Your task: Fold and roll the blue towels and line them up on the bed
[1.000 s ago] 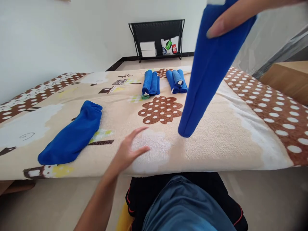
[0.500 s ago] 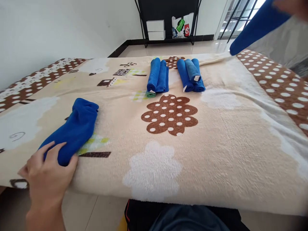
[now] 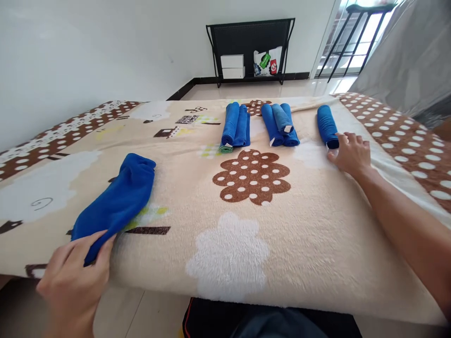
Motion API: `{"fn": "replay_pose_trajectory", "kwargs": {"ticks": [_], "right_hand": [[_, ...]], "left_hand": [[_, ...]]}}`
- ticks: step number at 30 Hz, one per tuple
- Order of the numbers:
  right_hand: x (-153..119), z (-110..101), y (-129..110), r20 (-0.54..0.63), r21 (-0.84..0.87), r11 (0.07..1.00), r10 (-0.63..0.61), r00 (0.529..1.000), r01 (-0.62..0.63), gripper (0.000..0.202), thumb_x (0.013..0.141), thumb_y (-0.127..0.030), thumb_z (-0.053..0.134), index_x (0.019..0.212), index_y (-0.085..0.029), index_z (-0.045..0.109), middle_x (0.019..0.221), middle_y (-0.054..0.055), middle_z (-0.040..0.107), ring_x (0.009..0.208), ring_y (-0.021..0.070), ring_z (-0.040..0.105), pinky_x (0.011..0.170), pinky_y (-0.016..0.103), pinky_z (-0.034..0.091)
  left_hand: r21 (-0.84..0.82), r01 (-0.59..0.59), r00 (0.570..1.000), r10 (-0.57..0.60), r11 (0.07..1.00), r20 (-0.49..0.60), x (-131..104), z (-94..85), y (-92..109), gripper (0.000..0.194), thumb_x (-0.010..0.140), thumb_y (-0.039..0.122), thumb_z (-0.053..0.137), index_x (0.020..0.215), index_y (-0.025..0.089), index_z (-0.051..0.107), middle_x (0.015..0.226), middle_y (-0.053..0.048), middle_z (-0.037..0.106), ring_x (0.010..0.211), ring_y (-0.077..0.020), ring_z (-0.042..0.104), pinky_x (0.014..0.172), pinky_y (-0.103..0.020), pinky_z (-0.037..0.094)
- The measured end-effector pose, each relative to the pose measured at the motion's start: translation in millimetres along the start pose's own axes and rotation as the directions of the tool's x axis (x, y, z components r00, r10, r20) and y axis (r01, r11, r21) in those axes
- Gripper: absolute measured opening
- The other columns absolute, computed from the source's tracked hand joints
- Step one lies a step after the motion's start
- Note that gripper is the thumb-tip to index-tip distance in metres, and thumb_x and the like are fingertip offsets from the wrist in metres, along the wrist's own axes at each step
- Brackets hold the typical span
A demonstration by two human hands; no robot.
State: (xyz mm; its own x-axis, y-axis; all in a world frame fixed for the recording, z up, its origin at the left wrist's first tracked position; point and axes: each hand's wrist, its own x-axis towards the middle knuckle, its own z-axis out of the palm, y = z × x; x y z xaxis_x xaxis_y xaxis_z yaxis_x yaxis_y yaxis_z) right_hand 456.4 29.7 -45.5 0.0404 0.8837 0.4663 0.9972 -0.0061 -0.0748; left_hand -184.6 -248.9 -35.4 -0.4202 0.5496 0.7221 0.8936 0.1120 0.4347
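Note:
My left hand [image 3: 79, 265] pinches the near corner of a loosely folded blue towel [image 3: 120, 195] on the left of the bed. That towel lies slanted, its far end bunched up. On the right, my right hand [image 3: 350, 152] rests at the near end of a rolled blue towel [image 3: 326, 123], fingers apart, thumb and index finger at its edge. This roll lies on the blanket [image 3: 310, 225]. Farther back in the middle are a stack of blue rolls [image 3: 232, 123] with a green roll [image 3: 226, 149] beneath, and another group of blue rolls [image 3: 276, 123] with white tags.
Behind the bed stands a black rack [image 3: 250, 40] with white boxes [image 3: 232, 66] and a printed bag [image 3: 268, 61]. A dark stool [image 3: 368, 9] is at the back right, beside grey sheeting [image 3: 398, 70]. A white wall [image 3: 88, 51] runs along the left.
My right hand has brought the blue roll down from the upper right onto the bed. My left hand now pinches and lifts the folded towel's corner. The view has tilted up slightly.

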Motion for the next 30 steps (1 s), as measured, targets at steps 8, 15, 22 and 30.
{"fn": "replay_pose_trajectory", "kwargs": {"ticks": [8,15,22,30], "right_hand": [[-91,-61,-116,-0.065,0.399,0.826,-0.407,0.911,0.397,0.023,0.092,-0.026,0.056,0.112,-0.017,0.065,0.123,0.012,0.065,0.115,0.0211,0.058,0.102,0.035,0.039],[-180,-116,-197,0.265,0.873,0.477,-0.642,0.720,0.103,0.031,0.079,-0.035,0.074,0.103,-0.021,0.061,0.095,0.001,0.068,0.084,0.0148,0.061,0.076,0.027,0.047],[-205,-112,-196,0.269,0.813,0.574,-0.524,0.808,0.102,0.011,0.083,-0.010,0.053,0.078,-0.018,0.058,0.078,0.001,0.062,0.076,0.0137,0.055,0.071,0.026,0.039],[-198,-139,-182,0.095,0.888,0.447,-0.406,0.909,0.107,0.016,0.097,-0.027,0.048,0.094,-0.022,0.064,0.087,0.002,0.066,0.080,0.0153,0.058,0.073,0.028,0.043]], "left_hand": [[-0.355,0.006,0.957,0.098,0.935,0.274,-29,40.5,143,0.024,0.082,0.046,0.073,0.092,0.024,0.073,0.089,0.001,0.072,0.082,-0.0188,0.068,0.082,-0.029,0.052],[-0.656,0.335,0.657,0.332,0.677,0.677,-85,47.3,233,0.033,0.089,0.028,0.065,0.123,0.026,0.064,0.115,-0.003,0.070,0.108,-0.0196,0.066,0.095,-0.029,0.054],[-0.642,0.227,0.636,0.388,0.733,0.667,-91,42.5,218,0.007,0.090,0.027,0.065,0.089,0.021,0.063,0.087,-0.001,0.066,0.080,-0.0151,0.062,0.076,-0.027,0.051],[-0.698,0.141,0.666,0.454,0.703,0.592,-75,26.9,226,0.020,0.090,0.035,0.066,0.078,0.022,0.056,0.077,0.000,0.058,0.071,-0.0143,0.054,0.067,-0.026,0.044]]}}
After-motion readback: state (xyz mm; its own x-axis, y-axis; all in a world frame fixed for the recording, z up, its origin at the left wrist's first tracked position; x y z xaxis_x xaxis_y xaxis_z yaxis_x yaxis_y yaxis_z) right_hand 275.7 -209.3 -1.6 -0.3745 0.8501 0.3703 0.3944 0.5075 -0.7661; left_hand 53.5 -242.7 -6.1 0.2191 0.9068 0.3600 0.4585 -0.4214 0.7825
